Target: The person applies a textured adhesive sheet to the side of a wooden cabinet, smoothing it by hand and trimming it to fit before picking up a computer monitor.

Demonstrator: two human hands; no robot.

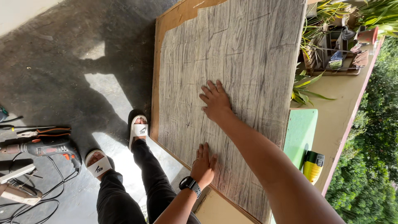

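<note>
While the right hand (215, 101) is pressed flat, fingers spread, on the grey wood-grain sheet (240, 62), the left hand (204, 164) is laid open beside it; nothing is gripped.

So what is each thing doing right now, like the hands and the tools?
Left hand: open, flat on the sheet.
Right hand: open, fingers spread, pressed on the sheet.
Wood-grain sheet: laid flat on the board.
Board: brown edge showing past the sheet.
Drill: lying on the floor, corded.
Pliers: lying on the floor, closed.
Can: lying on the green table.
</note>
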